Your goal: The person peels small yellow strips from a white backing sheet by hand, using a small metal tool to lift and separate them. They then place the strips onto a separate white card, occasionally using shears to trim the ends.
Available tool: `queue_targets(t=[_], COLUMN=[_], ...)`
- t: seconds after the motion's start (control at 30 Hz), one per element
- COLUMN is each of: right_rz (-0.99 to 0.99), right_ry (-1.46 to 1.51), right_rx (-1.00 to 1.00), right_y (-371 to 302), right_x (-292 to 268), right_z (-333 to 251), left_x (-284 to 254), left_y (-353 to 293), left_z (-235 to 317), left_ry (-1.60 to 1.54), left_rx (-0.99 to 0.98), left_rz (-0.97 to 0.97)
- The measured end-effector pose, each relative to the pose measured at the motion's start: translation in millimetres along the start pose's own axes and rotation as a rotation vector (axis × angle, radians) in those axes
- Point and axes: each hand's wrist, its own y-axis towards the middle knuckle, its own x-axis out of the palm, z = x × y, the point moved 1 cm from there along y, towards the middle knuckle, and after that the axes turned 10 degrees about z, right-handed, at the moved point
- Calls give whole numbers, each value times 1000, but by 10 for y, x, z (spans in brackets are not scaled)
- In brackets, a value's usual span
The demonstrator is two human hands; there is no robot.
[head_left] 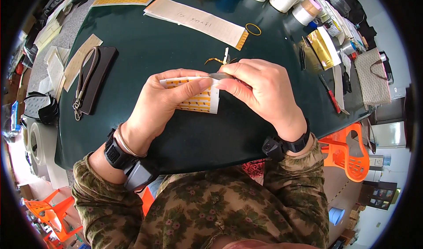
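My left hand (pixel 164 95) pinches a sheet of yellow stickers (pixel 194 103) with a white border, thumb on top and fingers behind it. At the sheet's upper right corner, my right hand (pixel 265 85) is closed around a thin grey metal tool (pixel 220 76) with a flat, blade-like tip. The tip lies against the sheet's top edge, close to my left thumb. Most of the tool is hidden in my right fingers, so its exact kind does not show. Just beyond my fingertips are narrow yellow scraps (pixel 213 60) and a small white strip (pixel 226 54).
A dark wallet-like case (pixel 100 79) with a wrist cord lies at left. Farther back are a stack of long paper strips (pixel 196 21), a yellow rubber band (pixel 253 29) and tape rolls (pixel 305 12). Gold foil (pixel 320 50) and a red-handled tool (pixel 333 101) are at right.
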Motion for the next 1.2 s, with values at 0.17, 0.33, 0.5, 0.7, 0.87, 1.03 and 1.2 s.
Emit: queue_targets(t=[0.17,0.33,0.5,0.7,0.87,1.03,1.2], right_rz=[9,-5,4,-22,-24,-32,-194], right_ry=[23,33,67,107,103,-13,-395], right_rx=[15,30,20,91,103,487,515], right_y=[4,16,22,13,20,43,-99], right_x=[-10,-4,1,-9,-29,-242,-306], right_z=[-7,-19,-29,-33,-16,115,407], left_x=[2,-11,-4,8,0,29,41], left_y=[0,10,4,5,21,25,50], left_z=[3,-2,10,1,-13,-14,-34], left_ry=[-1,-9,-24,-48,-40,-134,-237], left_rx=[-4,-3,-25,-24,-23,-18,29], left_rz=[6,6,1,-13,-23,-53,-105])
